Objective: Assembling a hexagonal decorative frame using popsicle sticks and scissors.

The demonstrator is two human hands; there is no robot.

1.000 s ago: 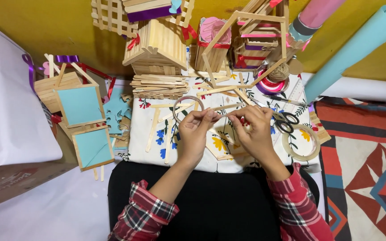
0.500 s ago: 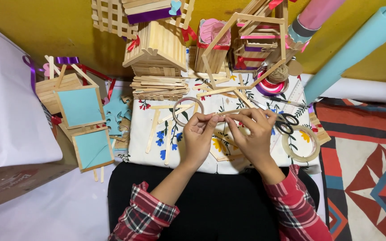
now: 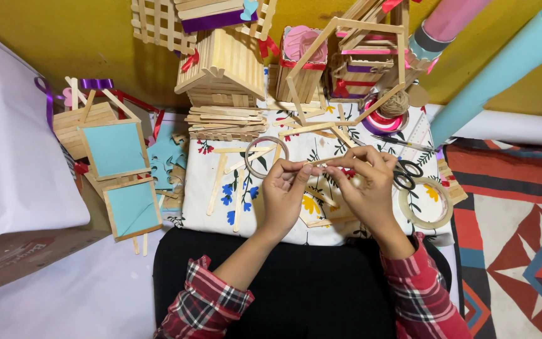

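- Light is bright, even and warm, seemingly from above; colours look saturated.
- Shadows are soft and short: a faint one under the left hand (image 3: 286, 191) and right hand (image 3: 365, 185) on the floral cloth (image 3: 208, 188).
- A mild sheen sits on the clear tape ring (image 3: 426, 204).
- The middle is sharp.
- Straight edges at far left and right bow slightly, as through a wide lens.

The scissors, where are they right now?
In the head view the black-handled scissors lie on the floral cloth, just beyond the right hand, beside the clear tape roll.
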